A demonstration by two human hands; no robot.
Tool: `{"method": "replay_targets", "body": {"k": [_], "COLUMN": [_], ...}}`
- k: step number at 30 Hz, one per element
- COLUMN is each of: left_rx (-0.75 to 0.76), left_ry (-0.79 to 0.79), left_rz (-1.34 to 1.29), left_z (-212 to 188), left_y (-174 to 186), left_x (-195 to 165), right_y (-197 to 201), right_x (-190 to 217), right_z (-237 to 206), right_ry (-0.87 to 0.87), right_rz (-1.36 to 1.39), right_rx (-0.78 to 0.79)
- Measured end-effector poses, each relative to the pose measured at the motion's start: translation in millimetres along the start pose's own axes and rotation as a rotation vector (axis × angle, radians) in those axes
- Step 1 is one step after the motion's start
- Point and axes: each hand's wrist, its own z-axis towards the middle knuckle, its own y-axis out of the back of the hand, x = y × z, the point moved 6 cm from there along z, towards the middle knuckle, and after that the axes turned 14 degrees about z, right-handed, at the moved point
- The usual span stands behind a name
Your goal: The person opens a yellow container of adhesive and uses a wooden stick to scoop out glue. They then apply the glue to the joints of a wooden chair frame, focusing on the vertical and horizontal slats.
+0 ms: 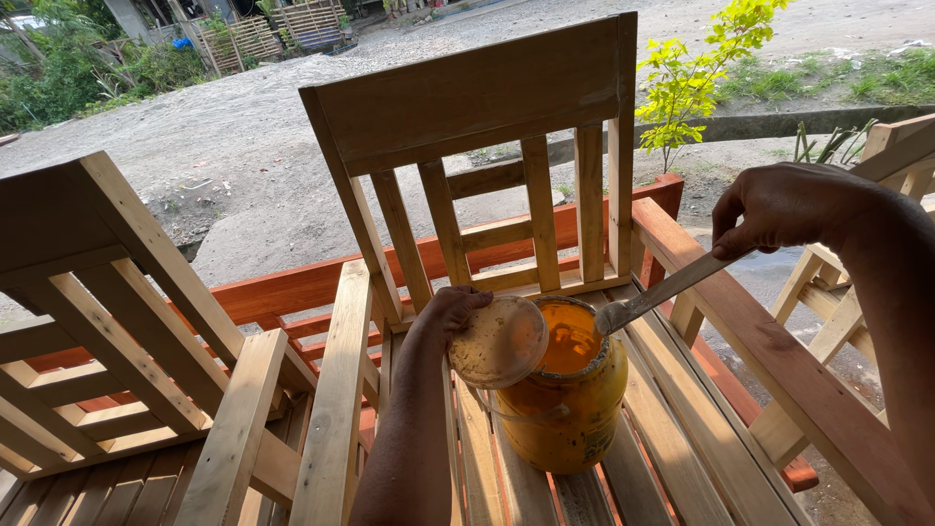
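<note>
Paint can (563, 409) is sitting on chair slats (672, 458); your left hand (443, 317) is pinching its lid (499, 342) beside the rim, your right hand (779, 209) is gripping a knife (672, 287) at the rim. Tipping risks spilling.

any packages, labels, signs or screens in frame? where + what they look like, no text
Can: on the slatted seat of the wooden chair, centre; round, open, yellow-orange with smears, any label too smeared to make out.
Lid: round, tan, stained, held by left hand at the can's rim.
No signs or screens.

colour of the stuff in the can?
Orange-yellow, inside the can and smeared down its outside; the head view shows it.
</note>
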Motion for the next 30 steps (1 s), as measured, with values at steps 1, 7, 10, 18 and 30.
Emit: {"method": "replay_targets", "body": {"k": [1,7,10,18,30], "left_rx": [0.004,0.002,0.022,0.006,-0.142], "left_ry": [-0.016,0.004,-0.022,0.020,-0.099], "left_rz": [0.005,-0.064,-0.092,-0.025,0.067], "left_z": [2,7,11,8,-8], "left_y": [-4,-20,-24,-38,-63], "left_x": [-4,-12,-13,-25,-62], "right_y": [-1,-2,-5,-4,25], "right_x": [1,-8,-18,-46,-83], "right_z": [-1,2,7,11,19], "right_ry": [-0.005,0.050,0.084,0.130,0.249], "right_rz": [-0.001,0.045,0.113,0.190,0.386], "right_rx": [0.002,0.023,0.034,0.028,-0.124]}}
